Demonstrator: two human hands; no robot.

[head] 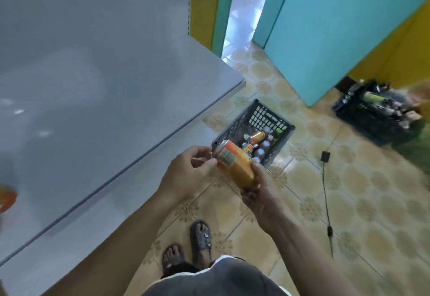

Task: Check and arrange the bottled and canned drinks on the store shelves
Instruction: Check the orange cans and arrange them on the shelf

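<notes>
I hold an orange drink can [235,164] tilted over the floor, in front of the grey store shelf [97,100]. My right hand [260,193] grips its lower end from below. My left hand [188,170] pinches the can's silver top end with thumb and fingertips. Just behind the can, a dark plastic crate [235,125] on the floor holds more orange cans [256,136] and several bottles with grey caps. At the far left edge of the shelf sits a blurred orange-red object [7,199].
A second black crate [363,118] full of drinks stands on the tiled floor at the right, by a teal door [337,39]. A black cable [325,193] with a small box runs across the tiles. My sandalled feet [188,246] stand close to the shelf base.
</notes>
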